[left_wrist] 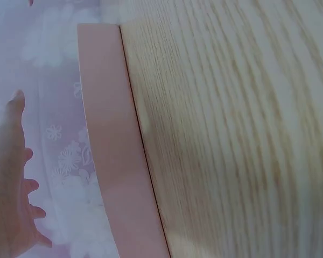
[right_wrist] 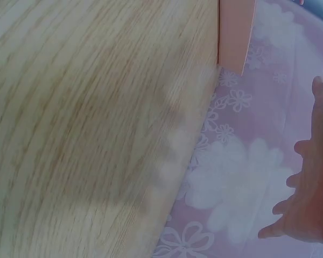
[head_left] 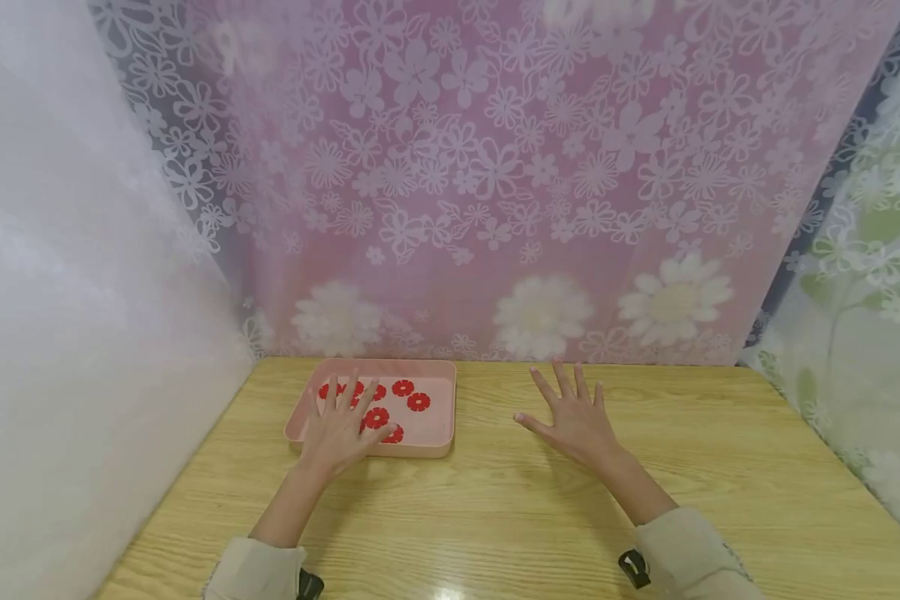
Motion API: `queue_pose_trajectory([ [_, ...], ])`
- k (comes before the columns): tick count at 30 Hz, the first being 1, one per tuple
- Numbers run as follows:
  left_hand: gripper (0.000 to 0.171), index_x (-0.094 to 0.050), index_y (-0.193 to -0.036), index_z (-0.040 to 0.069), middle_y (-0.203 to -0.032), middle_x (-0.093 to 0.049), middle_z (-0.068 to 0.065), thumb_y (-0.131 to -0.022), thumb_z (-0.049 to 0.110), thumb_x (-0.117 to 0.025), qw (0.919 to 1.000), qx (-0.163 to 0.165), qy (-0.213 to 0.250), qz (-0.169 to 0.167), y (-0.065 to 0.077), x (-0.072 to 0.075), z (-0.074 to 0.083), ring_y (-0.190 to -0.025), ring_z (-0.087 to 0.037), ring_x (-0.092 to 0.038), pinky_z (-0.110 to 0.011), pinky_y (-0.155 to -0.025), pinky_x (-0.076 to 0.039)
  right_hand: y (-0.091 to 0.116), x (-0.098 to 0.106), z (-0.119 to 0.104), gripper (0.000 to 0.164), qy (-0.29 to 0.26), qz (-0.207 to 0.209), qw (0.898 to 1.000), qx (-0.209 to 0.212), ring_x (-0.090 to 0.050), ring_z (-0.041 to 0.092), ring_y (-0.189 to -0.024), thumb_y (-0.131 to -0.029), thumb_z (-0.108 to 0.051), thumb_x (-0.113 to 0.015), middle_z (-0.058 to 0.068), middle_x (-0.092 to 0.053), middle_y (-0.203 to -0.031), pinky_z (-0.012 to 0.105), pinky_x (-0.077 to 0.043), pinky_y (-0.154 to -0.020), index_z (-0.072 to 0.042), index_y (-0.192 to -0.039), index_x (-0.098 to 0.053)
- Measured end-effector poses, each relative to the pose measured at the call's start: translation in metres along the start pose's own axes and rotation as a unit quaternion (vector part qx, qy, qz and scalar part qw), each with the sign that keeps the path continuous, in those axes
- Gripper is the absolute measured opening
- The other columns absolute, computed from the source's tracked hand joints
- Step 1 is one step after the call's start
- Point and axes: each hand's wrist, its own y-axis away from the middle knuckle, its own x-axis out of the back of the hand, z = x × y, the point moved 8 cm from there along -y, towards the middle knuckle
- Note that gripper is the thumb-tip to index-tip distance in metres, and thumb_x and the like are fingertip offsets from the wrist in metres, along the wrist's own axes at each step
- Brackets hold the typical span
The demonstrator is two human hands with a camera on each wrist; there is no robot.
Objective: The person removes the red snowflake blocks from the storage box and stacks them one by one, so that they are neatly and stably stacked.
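My left hand is spread with straight fingers over the left part of a shallow pink tray. Inside the tray lie several red, flower-shaped pieces, some of them hidden behind that hand. To the right of the tray, above the bare wood, my right hand has its fingers fanned out and holds nothing. In the left wrist view the left hand is seen apart from the tray's side wall. The right wrist view shows the right hand raised above the table, with a tray corner at the top.
The wooden table carries the tray near its back edge. Behind it hangs a pink flowered curtain. A white sheet closes the left side, and a green-flowered sheet the right. Dark wrist straps show at the sleeves.
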Motion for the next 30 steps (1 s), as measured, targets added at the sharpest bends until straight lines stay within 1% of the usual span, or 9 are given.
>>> queue_pose_trajectory([
  [5,0.077,-0.036,-0.143,0.014,-0.147,-0.022,-0.017,-0.083,0.06,-0.05,0.9999,-0.008,0.001,0.011,-0.001,-0.001,-0.004,-0.13,-0.044,-0.017,-0.066,-0.096,-0.014,-0.002,-0.004,-0.002,0.081,-0.005,0.004,1.0,0.002,0.0,0.046,-0.132,-0.084,-0.063,-0.048,0.018,-0.011,-0.15,0.07,-0.006,-0.093,-0.013,-0.145,-0.03],
  [8,0.078,-0.036,-0.143,0.012,-0.147,-0.021,-0.019,-0.082,0.06,-0.051,0.9998,-0.004,0.017,0.01,0.0,-0.003,-0.012,-0.13,-0.045,-0.015,-0.064,-0.096,-0.017,-0.003,-0.011,-0.009,0.082,-0.012,-0.002,1.0,0.003,-0.002,0.047,-0.131,-0.084,-0.064,-0.047,0.018,-0.012,-0.149,0.07,-0.007,-0.093,-0.013,-0.145,-0.03],
  [9,0.079,-0.035,-0.143,0.011,-0.147,-0.02,-0.02,-0.083,0.059,-0.052,0.9995,0.0,0.031,0.006,0.001,-0.004,-0.016,-0.131,-0.044,-0.014,-0.064,-0.097,-0.016,-0.003,-0.013,-0.013,0.082,-0.015,-0.003,1.0,0.004,-0.003,0.047,-0.131,-0.084,-0.064,-0.047,0.018,-0.013,-0.149,0.071,-0.008,-0.092,-0.013,-0.145,-0.03],
  [15,0.082,-0.03,-0.144,0.009,-0.148,-0.013,-0.02,-0.083,0.058,-0.053,0.9965,0.046,0.07,-0.006,0.005,-0.012,-0.049,-0.133,-0.041,-0.009,-0.064,-0.098,-0.003,-0.007,-0.032,-0.042,0.082,-0.05,-0.006,0.999,0.014,-0.005,0.046,-0.132,-0.083,-0.064,-0.048,0.017,-0.014,-0.149,0.069,-0.008,-0.094,-0.015,-0.146,-0.029],
  [19,0.084,-0.02,-0.147,0.009,-0.148,-0.012,-0.023,-0.085,0.054,-0.054,0.9918,0.08,0.099,-0.014,0.011,-0.02,-0.074,-0.132,-0.043,-0.008,-0.06,-0.1,-0.001,-0.008,-0.047,-0.065,0.079,-0.076,-0.007,0.997,0.014,-0.008,0.045,-0.132,-0.083,-0.059,-0.053,0.017,-0.017,-0.149,0.068,-0.01,-0.095,-0.017,-0.146,-0.029],
  [21,0.085,-0.015,-0.148,0.011,-0.146,-0.014,-0.025,-0.085,0.052,-0.054,0.9895,0.091,0.112,-0.013,0.014,-0.025,-0.086,-0.131,-0.044,-0.01,-0.059,-0.101,-0.004,-0.009,-0.054,-0.076,0.078,-0.081,-0.009,0.997,0.013,-0.01,0.046,-0.131,-0.084,-0.056,-0.055,0.017,-0.019,-0.148,0.068,-0.013,-0.094,-0.015,-0.145,-0.03],
  [23,0.084,-0.013,-0.148,0.01,-0.146,-0.013,-0.028,-0.086,0.051,-0.054,0.9856,0.104,0.132,-0.017,0.017,-0.03,-0.096,-0.131,-0.045,-0.01,-0.059,-0.101,-0.006,-0.01,-0.061,-0.084,0.077,-0.089,-0.015,0.996,0.007,-0.013,0.047,-0.13,-0.084,-0.054,-0.056,0.018,-0.021,-0.147,0.068,-0.015,-0.094,-0.014,-0.145,-0.031],
  [26,0.082,-0.015,-0.147,0.006,-0.145,-0.013,-0.029,-0.088,0.051,-0.051,0.9784,0.124,0.164,-0.021,0.021,-0.037,-0.109,-0.13,-0.046,-0.012,-0.06,-0.1,-0.01,-0.013,-0.072,-0.092,0.078,-0.099,-0.023,0.995,-0.004,-0.016,0.048,-0.129,-0.084,-0.055,-0.055,0.019,-0.023,-0.146,0.068,-0.016,-0.093,-0.012,-0.144,-0.032],
  [30,0.082,-0.012,-0.147,0.002,-0.147,-0.012,-0.026,-0.091,0.051,-0.046,0.9587,0.164,0.229,-0.037,0.025,-0.046,-0.121,-0.13,-0.045,-0.013,-0.061,-0.099,-0.013,-0.015,-0.086,-0.094,0.079,-0.124,-0.027,0.992,-0.022,-0.018,0.051,-0.127,-0.084,-0.054,-0.056,0.02,-0.025,-0.145,0.067,-0.016,-0.094,-0.011,-0.145,-0.03],
])
